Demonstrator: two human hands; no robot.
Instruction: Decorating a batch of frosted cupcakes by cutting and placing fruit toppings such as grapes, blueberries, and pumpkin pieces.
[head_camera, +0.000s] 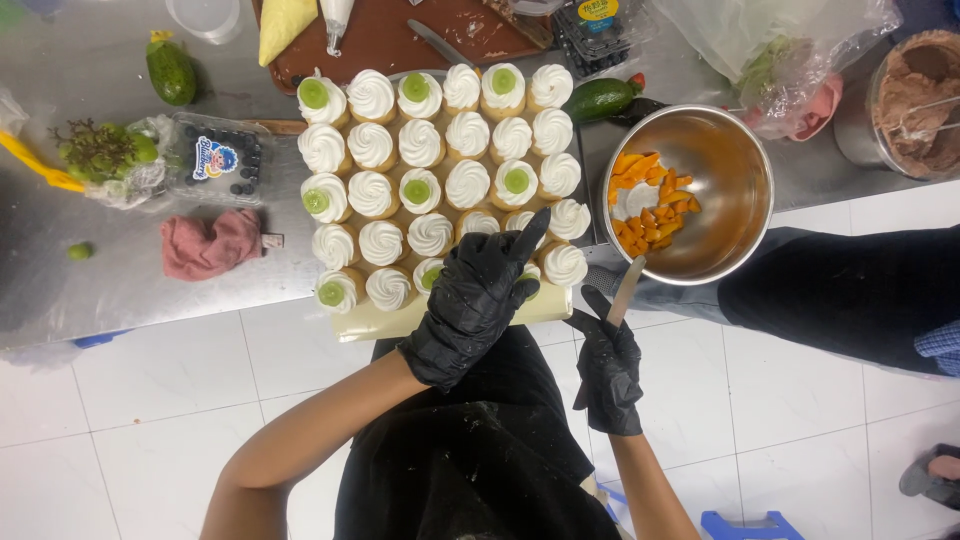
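My left hand (475, 300), in a black glove, hovers over the near right corner of a pale board (360, 325) packed with cupcakes (372, 145) topped with white cream swirls. Its index finger points away from me; what lies under the palm is hidden. Some cupcakes carry a green fruit slice (417, 190). My right hand (610, 365), also gloved, grips a knife (627, 290) whose blade points up towards a steel bowl (745, 160) holding orange fruit pieces (650, 215).
On the steel counter (60, 290) lie a pink cloth (210, 245), a clear box of blueberries (215, 160), green grapes (100, 150), green fruits (170, 70) and a brown board (400, 40). A bowl of chocolate cream (920, 100) stands far right. Another person's dark leg (850, 290) is beside me.
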